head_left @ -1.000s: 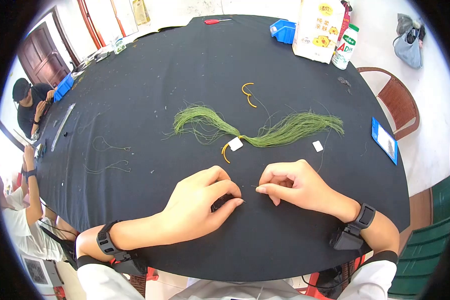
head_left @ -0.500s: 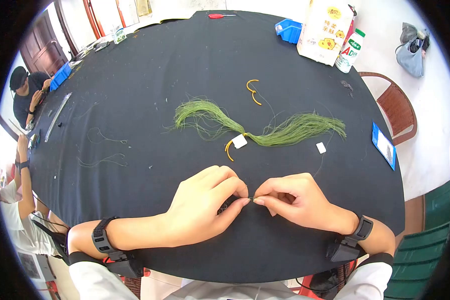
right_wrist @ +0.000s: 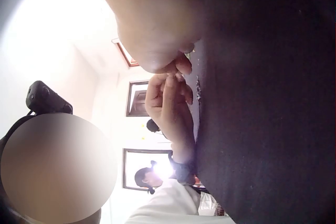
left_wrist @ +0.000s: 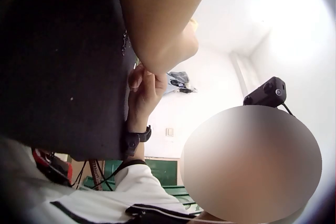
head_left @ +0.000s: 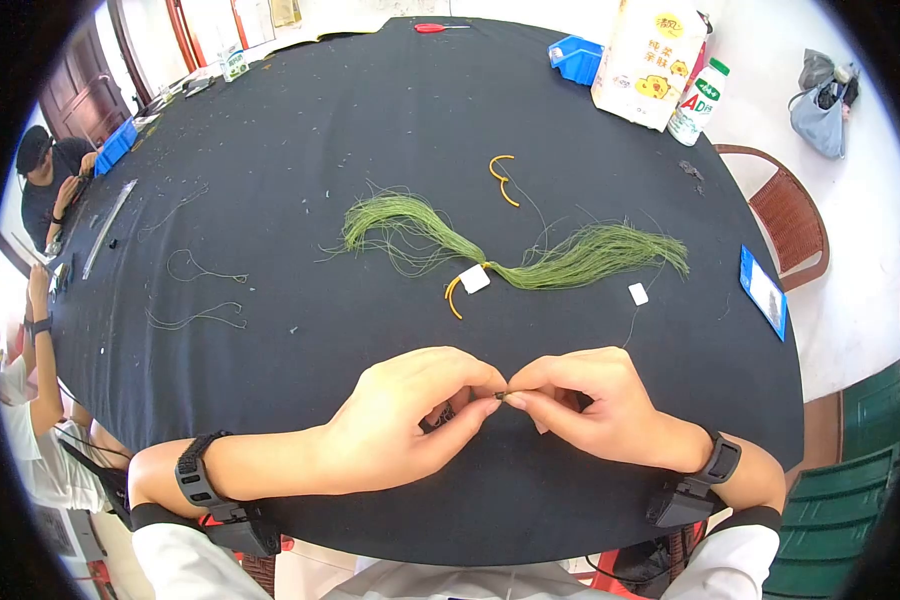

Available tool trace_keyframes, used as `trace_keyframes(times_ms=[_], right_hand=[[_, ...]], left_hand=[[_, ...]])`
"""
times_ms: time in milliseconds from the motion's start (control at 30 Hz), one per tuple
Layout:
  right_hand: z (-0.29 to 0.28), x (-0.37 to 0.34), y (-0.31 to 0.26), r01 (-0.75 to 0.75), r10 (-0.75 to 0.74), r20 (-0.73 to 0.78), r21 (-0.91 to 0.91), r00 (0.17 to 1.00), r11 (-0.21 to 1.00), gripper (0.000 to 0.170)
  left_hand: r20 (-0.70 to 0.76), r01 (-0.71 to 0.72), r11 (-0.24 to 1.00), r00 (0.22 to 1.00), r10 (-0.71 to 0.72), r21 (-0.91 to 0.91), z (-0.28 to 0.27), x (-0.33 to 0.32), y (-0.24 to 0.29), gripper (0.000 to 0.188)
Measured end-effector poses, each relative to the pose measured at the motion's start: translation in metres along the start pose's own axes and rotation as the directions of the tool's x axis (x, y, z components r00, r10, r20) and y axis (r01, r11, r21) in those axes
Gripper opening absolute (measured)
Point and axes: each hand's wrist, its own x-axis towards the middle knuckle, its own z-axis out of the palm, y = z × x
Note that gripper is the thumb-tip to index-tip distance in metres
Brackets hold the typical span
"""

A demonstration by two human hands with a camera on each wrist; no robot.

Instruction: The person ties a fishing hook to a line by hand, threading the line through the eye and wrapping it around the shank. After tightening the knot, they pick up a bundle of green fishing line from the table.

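Observation:
Just above the black cloth, my left hand (head_left: 415,415) and right hand (head_left: 595,400) meet at the fingertips. Thumb and forefinger of both hands pinch a tiny dark thing (head_left: 500,396); I cannot tell its kind. Under the left palm lies a small pile of shiny dark bits (head_left: 438,415), partly covered by that hand; the dark bits (right_wrist: 198,90) also show in the right wrist view. Ahead of the hands lies a bundle of green threads (head_left: 590,258), gathered at its middle with a yellow tie and a white tag (head_left: 475,278).
A yellow curved piece (head_left: 503,180) and a white square (head_left: 638,294) lie near the bundle. A blue packet (head_left: 763,292) sits at the right edge. Loose threads (head_left: 205,268) lie leftward. A blue bin (head_left: 575,60), tissue pack (head_left: 642,65) and bottle (head_left: 698,103) stand far back.
My hands have come together from a small gap, so their fingertips now meet at the tiny dark thing. The head view has shifted slightly; the green bundle lies as before.

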Motion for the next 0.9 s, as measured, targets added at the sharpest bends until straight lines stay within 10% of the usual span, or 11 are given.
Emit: trace_keyframes(times_ms=[267,467,900], right_hand=[[0.001,0.001,0.002,0.203,-0.213,-0.031,-0.192,0.977,0.960,0.011],[-0.001,-0.003,-0.006,-0.261,0.244,0.097,0.255,0.965,0.931,0.008],[-0.002,0.000,-0.009,-0.398,0.327,0.226,0.520,0.918,0.756,0.011]], left_hand=[[-0.061,-0.224,0.969,0.971,0.231,0.102,0.003,0.001,-0.012,0.014],[-0.037,-0.254,0.960,0.965,0.260,0.118,-0.001,0.001,-0.010,0.017],[-0.040,-0.345,0.921,0.933,0.358,0.182,-0.001,0.003,-0.007,0.021]])
